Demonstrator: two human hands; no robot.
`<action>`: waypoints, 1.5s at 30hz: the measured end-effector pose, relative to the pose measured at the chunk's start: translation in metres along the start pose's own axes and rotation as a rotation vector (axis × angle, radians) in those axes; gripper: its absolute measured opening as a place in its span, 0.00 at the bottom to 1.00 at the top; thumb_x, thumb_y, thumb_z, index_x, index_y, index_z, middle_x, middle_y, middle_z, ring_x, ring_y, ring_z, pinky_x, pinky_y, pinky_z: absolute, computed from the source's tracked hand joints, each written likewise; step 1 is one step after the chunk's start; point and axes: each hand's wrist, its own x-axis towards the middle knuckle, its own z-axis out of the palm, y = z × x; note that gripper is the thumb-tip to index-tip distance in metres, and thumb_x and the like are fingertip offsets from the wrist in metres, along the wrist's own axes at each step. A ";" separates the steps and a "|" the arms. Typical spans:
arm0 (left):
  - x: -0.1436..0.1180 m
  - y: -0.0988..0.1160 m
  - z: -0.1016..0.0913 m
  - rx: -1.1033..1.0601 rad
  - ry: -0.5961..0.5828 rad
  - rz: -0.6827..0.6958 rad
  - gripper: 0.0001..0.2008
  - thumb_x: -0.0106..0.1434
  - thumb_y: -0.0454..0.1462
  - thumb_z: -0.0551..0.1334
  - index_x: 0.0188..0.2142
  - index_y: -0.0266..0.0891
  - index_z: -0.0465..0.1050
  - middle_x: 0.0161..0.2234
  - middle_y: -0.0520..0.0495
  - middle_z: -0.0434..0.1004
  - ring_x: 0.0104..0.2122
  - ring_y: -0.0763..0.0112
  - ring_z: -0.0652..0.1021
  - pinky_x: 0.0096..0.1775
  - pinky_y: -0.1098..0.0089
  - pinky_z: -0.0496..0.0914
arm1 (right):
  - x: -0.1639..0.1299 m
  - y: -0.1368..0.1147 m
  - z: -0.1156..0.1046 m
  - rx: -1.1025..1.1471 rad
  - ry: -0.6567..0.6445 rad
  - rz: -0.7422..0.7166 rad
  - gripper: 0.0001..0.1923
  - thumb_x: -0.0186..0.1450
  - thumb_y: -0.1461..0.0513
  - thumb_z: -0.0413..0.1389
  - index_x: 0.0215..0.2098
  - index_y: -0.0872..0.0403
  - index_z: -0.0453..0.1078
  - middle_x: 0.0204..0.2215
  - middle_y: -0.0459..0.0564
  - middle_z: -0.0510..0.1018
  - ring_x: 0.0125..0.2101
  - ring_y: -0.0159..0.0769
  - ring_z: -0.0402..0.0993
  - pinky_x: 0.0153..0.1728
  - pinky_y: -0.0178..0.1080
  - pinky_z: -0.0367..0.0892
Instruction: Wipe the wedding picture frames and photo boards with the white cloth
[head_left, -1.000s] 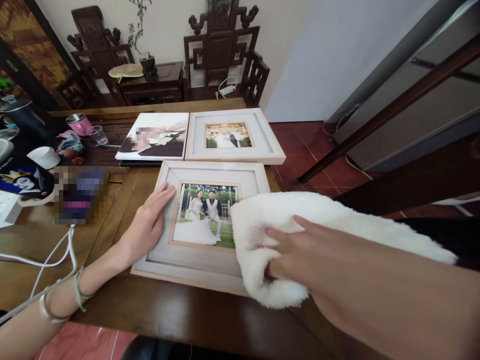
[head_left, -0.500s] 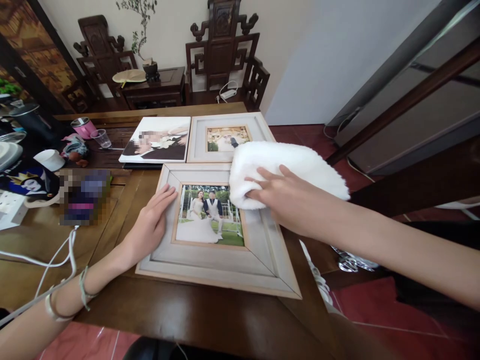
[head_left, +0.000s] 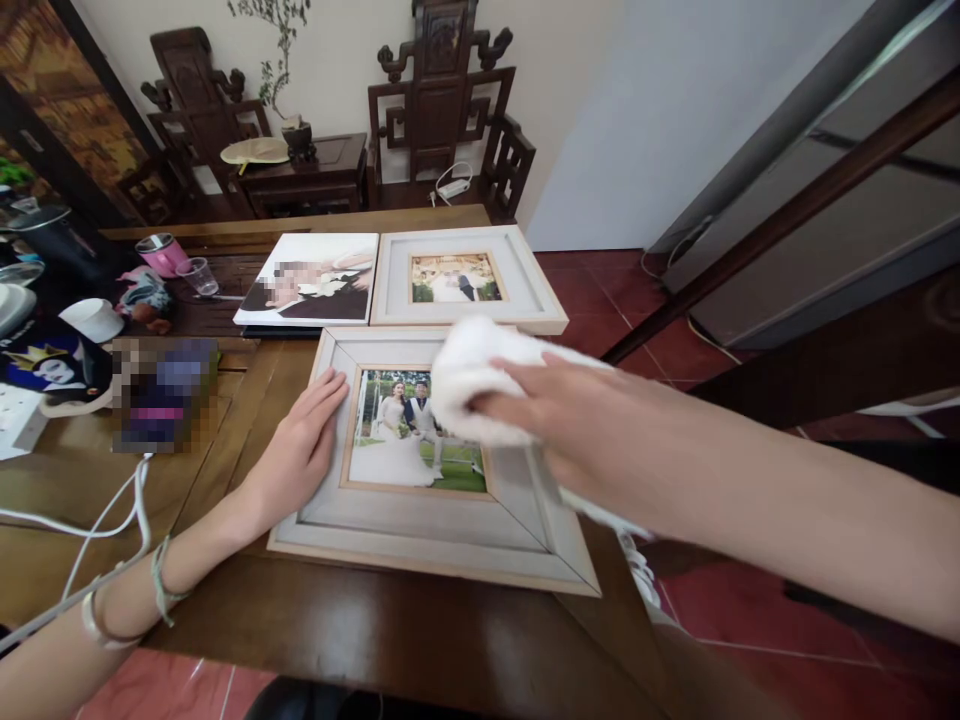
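Note:
A white-framed picture frame (head_left: 420, 525) lies flat on the brown wooden table, with a photo of two people in wedding clothes in its middle. My left hand (head_left: 300, 450) rests on the frame's left border, fingers stretched out and holding nothing. In my right hand (head_left: 570, 410) is a fluffy white cloth (head_left: 480, 370), bunched over the upper right of the photo and the frame's right side. The cloth and hand are blurred and hide that part. Behind it lie a second, smaller-photo frame (head_left: 544, 310) and a white-edged photo panel (head_left: 337, 250).
To the left are a phone (head_left: 165, 395) with a white cable (head_left: 141, 500), a mug with a crown picture (head_left: 52, 365), a white cup (head_left: 94, 320), a pink mug (head_left: 161, 255) and a clear cup (head_left: 199, 277). Carved chairs (head_left: 442, 110) stand behind the wooden table (head_left: 360, 625).
My right hand has moved the cloth down and left, off the rear frame and onto the photo's upper right. The cloth looks more bunched. My left hand stays on the frame's left border.

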 end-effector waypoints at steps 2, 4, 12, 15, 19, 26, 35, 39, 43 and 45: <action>0.000 0.000 0.001 0.003 0.007 0.004 0.22 0.71 0.34 0.48 0.61 0.31 0.65 0.63 0.35 0.64 0.66 0.58 0.60 0.65 0.50 0.57 | 0.021 0.014 0.004 -0.083 -0.013 -0.013 0.27 0.53 0.76 0.53 0.51 0.58 0.73 0.55 0.63 0.73 0.55 0.55 0.69 0.53 0.55 0.66; 0.001 0.000 0.001 0.006 0.011 -0.001 0.22 0.71 0.35 0.48 0.60 0.29 0.65 0.63 0.34 0.65 0.66 0.58 0.60 0.65 0.51 0.58 | 0.035 0.019 0.016 -0.136 -0.062 -0.011 0.30 0.53 0.78 0.53 0.53 0.61 0.72 0.63 0.66 0.64 0.63 0.59 0.58 0.58 0.60 0.59; 0.001 0.000 0.001 0.009 0.020 -0.013 0.22 0.71 0.34 0.48 0.60 0.26 0.66 0.62 0.32 0.65 0.66 0.59 0.60 0.65 0.52 0.57 | 0.016 -0.021 0.031 -0.043 -0.267 -0.023 0.22 0.55 0.73 0.58 0.48 0.61 0.77 0.62 0.69 0.65 0.60 0.69 0.60 0.57 0.61 0.59; 0.001 -0.001 0.002 0.015 0.014 -0.016 0.22 0.71 0.34 0.47 0.60 0.27 0.66 0.63 0.33 0.65 0.66 0.59 0.60 0.65 0.52 0.57 | -0.009 -0.041 0.021 0.071 -0.283 -0.103 0.18 0.55 0.67 0.61 0.44 0.55 0.79 0.59 0.65 0.70 0.57 0.66 0.66 0.55 0.59 0.63; 0.000 0.000 0.002 0.021 0.017 -0.012 0.22 0.71 0.35 0.48 0.60 0.29 0.65 0.63 0.34 0.65 0.66 0.59 0.60 0.65 0.51 0.57 | -0.031 -0.063 0.015 0.198 -0.218 -0.112 0.12 0.60 0.63 0.58 0.41 0.51 0.80 0.57 0.59 0.73 0.56 0.59 0.69 0.56 0.56 0.63; -0.001 -0.001 0.002 0.020 0.001 -0.001 0.22 0.71 0.35 0.49 0.62 0.29 0.64 0.64 0.34 0.63 0.67 0.58 0.59 0.66 0.51 0.56 | -0.006 -0.060 0.020 0.249 -0.374 -0.107 0.31 0.52 0.67 0.63 0.55 0.55 0.73 0.64 0.67 0.62 0.62 0.68 0.57 0.57 0.61 0.61; -0.002 -0.004 0.003 0.008 0.004 0.020 0.22 0.72 0.35 0.49 0.62 0.30 0.63 0.64 0.34 0.63 0.67 0.59 0.59 0.66 0.51 0.57 | 0.049 -0.001 0.044 -0.030 -0.190 0.017 0.32 0.58 0.75 0.53 0.61 0.63 0.65 0.69 0.67 0.49 0.66 0.71 0.39 0.62 0.66 0.45; -0.001 -0.003 0.003 0.008 0.009 0.007 0.22 0.72 0.36 0.49 0.62 0.30 0.63 0.64 0.34 0.63 0.67 0.59 0.59 0.66 0.51 0.57 | 0.055 -0.013 0.037 0.003 -0.326 0.041 0.32 0.58 0.75 0.54 0.61 0.59 0.67 0.70 0.62 0.45 0.66 0.71 0.35 0.62 0.68 0.42; -0.001 0.000 0.002 0.010 0.005 -0.014 0.22 0.72 0.36 0.49 0.62 0.31 0.63 0.64 0.35 0.63 0.67 0.59 0.59 0.66 0.51 0.56 | 0.038 -0.042 0.011 0.166 -0.568 0.033 0.38 0.53 0.75 0.60 0.62 0.57 0.66 0.69 0.63 0.44 0.66 0.72 0.35 0.61 0.69 0.45; 0.000 0.001 0.002 0.011 -0.002 -0.018 0.22 0.72 0.37 0.48 0.62 0.31 0.63 0.64 0.34 0.63 0.67 0.58 0.59 0.66 0.51 0.55 | 0.025 -0.056 -0.006 0.279 -0.637 -0.026 0.37 0.51 0.74 0.61 0.60 0.56 0.69 0.69 0.63 0.49 0.66 0.71 0.40 0.60 0.69 0.50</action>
